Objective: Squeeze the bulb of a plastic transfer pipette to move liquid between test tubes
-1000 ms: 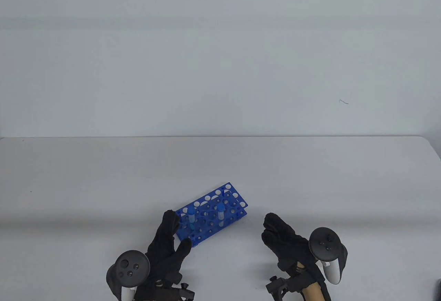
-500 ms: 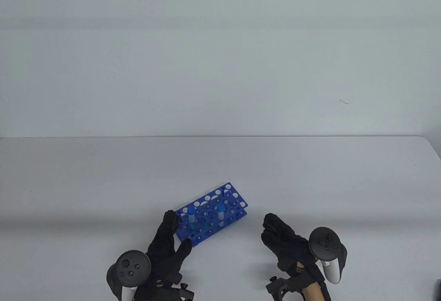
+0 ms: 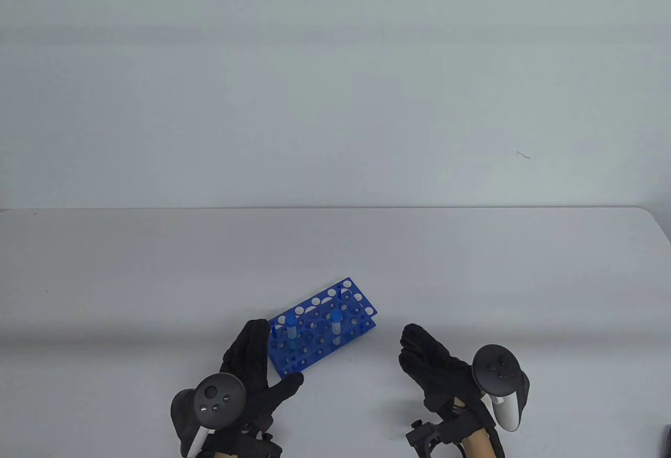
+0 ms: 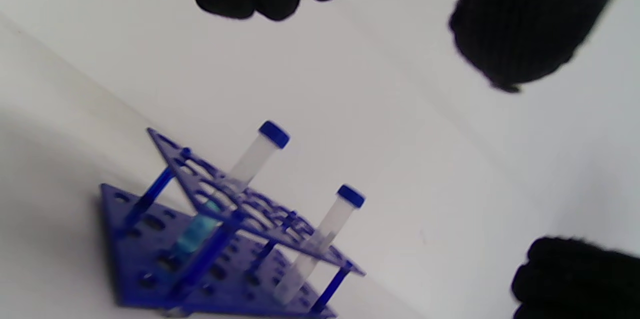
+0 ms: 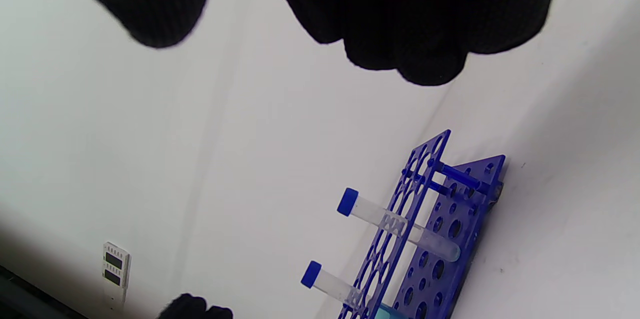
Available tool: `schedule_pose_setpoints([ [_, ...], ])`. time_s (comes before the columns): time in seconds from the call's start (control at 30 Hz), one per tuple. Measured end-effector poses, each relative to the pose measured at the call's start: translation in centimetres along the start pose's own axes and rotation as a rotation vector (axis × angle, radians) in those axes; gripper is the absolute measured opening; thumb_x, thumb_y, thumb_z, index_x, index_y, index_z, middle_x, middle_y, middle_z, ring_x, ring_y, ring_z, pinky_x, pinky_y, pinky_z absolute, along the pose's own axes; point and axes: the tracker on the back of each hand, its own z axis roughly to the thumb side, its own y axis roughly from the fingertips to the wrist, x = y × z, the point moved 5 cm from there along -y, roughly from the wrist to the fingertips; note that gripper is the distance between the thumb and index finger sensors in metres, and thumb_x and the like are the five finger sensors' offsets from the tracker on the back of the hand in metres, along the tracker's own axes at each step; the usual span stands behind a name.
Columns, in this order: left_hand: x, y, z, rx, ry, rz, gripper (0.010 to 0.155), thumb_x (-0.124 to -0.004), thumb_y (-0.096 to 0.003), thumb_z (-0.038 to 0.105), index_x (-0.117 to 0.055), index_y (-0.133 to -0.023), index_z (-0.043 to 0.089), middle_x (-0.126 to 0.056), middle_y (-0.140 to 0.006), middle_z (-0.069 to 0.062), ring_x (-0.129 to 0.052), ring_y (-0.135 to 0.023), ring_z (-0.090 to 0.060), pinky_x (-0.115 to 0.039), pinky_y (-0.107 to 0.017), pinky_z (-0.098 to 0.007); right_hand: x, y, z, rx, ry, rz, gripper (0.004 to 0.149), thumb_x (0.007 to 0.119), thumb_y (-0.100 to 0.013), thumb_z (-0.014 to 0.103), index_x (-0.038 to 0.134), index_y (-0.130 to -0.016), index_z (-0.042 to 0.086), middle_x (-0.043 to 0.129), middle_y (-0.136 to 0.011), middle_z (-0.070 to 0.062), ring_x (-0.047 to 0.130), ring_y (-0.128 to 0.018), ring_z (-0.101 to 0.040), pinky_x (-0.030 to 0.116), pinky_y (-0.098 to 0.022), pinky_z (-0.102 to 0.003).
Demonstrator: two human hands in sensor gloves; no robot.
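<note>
A blue tube rack (image 3: 335,314) stands on the white table near the front edge. It holds two blue-capped tubes: the left tube (image 3: 290,328) has blue liquid at its bottom (image 4: 195,234), and the right tube (image 3: 336,324) looks empty (image 4: 325,234). My left hand (image 3: 257,361) is open and empty at the rack's left end, its thumb (image 3: 291,382) by the front corner; I cannot tell if it touches. My right hand (image 3: 427,358) is open and empty, apart from the rack on its right. No pipette is in view.
The table's far edge (image 3: 335,209) meets a plain pale wall. A small white device with two dark displays (image 5: 115,265) shows in the right wrist view. A dark object (image 3: 667,439) sits at the bottom right edge.
My left hand has shifted a little right and turned, its thumb now reaching toward the rack's front corner. The right hand and the rack have barely moved.
</note>
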Motion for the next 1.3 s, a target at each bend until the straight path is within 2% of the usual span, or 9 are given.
schedule_pose_setpoints([
  [0.13, -2.0, -2.1, -0.7, 0.079, -0.198, -0.242, 0.120, -0.078, -0.0369, 0.071, -0.005, -0.116, 0.019, -0.007, -0.126, -0.022, -0.013, -0.115, -0.049, -0.027, -0.077, -0.080, 0.0, -0.2, 0.0, 0.003, -0.011, 0.017, 0.075, 0.077, -0.041, 0.051, 0.063, -0.100, 0.007, 0.074, -0.101, -0.022, 0.081, -0.086, -0.045, 0.070, -0.059, -0.058],
  [0.23, -3.2, -3.6, -1.3, 0.117, -0.336, -0.323, 0.125, -0.079, -0.0352, 0.071, 0.000, -0.114, 0.016, -0.003, -0.125, -0.023, -0.011, -0.114, -0.051, -0.027, -0.078, -0.080, -0.1, -0.3, -0.1, 0.005, -0.031, 0.019, 0.076, 0.077, -0.040, 0.051, 0.062, -0.101, 0.007, 0.074, -0.102, -0.022, 0.080, -0.086, -0.045, 0.070, -0.059, -0.058],
  [0.5, -6.5, -6.9, -2.9, 0.203, -0.328, -0.494, 0.128, -0.082, -0.0329, 0.069, 0.002, -0.113, 0.015, -0.002, -0.125, -0.021, -0.007, -0.114, -0.049, -0.023, -0.079, -0.078, -0.9, -0.8, -0.7, 0.018, -0.053, 0.010, 0.076, 0.078, -0.040, 0.051, 0.062, -0.101, 0.007, 0.073, -0.102, -0.022, 0.080, -0.086, -0.045, 0.070, -0.060, -0.058],
  [0.67, -8.1, -8.0, -3.4, 0.240, -0.315, -0.591, 0.127, -0.083, -0.0335, 0.067, 0.001, -0.113, 0.013, -0.005, -0.125, -0.021, -0.011, -0.115, -0.047, -0.025, -0.081, -0.076, -1.3, -1.1, -1.4, 0.042, -0.058, -0.003, 0.076, 0.078, -0.040, 0.051, 0.062, -0.101, 0.007, 0.073, -0.102, -0.022, 0.080, -0.086, -0.045, 0.070, -0.060, -0.058],
  [0.73, -8.5, -8.3, -3.5, 0.246, -0.293, -0.593, 0.127, -0.083, -0.0340, 0.066, 0.000, -0.114, 0.014, -0.003, -0.125, -0.019, -0.010, -0.115, -0.046, -0.025, -0.081, -0.075, -1.3, -1.2, -1.6, 0.050, -0.065, 0.000, 0.076, 0.078, -0.040, 0.050, 0.062, -0.101, 0.007, 0.073, -0.102, -0.022, 0.080, -0.086, -0.046, 0.070, -0.060, -0.058],
  [0.83, -8.6, -8.7, -3.7, 0.234, -0.334, -0.582, 0.124, -0.084, -0.0346, 0.066, -0.003, -0.115, 0.015, -0.009, -0.126, -0.018, -0.017, -0.117, -0.044, -0.028, -0.083, -0.073, -1.2, -1.3, -1.7, 0.054, -0.057, 0.002, 0.076, 0.078, -0.040, 0.050, 0.062, -0.101, 0.007, 0.073, -0.102, -0.023, 0.080, -0.086, -0.046, 0.070, -0.060, -0.058],
  [0.93, -8.5, -8.7, -3.7, 0.204, -0.322, -0.527, 0.120, -0.085, -0.0361, 0.066, -0.009, -0.116, 0.017, -0.016, -0.127, -0.016, -0.024, -0.117, -0.042, -0.032, -0.085, -0.069, -0.9, -1.4, -1.7, 0.054, -0.044, 0.011, 0.076, 0.078, -0.040, 0.050, 0.062, -0.101, 0.006, 0.073, -0.102, -0.023, 0.080, -0.086, -0.046, 0.070, -0.060, -0.058],
  [1.1, -8.0, -8.7, -3.9, 0.179, -0.325, -0.438, 0.121, -0.088, -0.0314, 0.069, -0.019, -0.117, 0.018, -0.031, -0.127, -0.015, -0.039, -0.116, -0.039, -0.039, -0.087, -0.063, -0.7, -1.3, -1.7, 0.055, -0.030, 0.015, 0.076, 0.078, -0.040, 0.050, 0.062, -0.101, 0.006, 0.073, -0.102, -0.023, 0.080, -0.086, -0.046, 0.070, -0.059, -0.058],
  [1.3, -7.3, -8.3, -3.6, 0.124, -0.249, -0.410, 0.123, -0.090, -0.0300, 0.068, -0.021, -0.117, 0.015, -0.035, -0.125, -0.016, -0.042, -0.115, -0.039, -0.036, -0.087, -0.061, -1.6, -1.3, -1.8, 0.064, -0.056, -0.011, 0.076, 0.078, -0.041, 0.050, 0.062, -0.101, 0.007, 0.073, -0.102, -0.023, 0.080, -0.086, -0.045, 0.070, -0.060, -0.058],
])
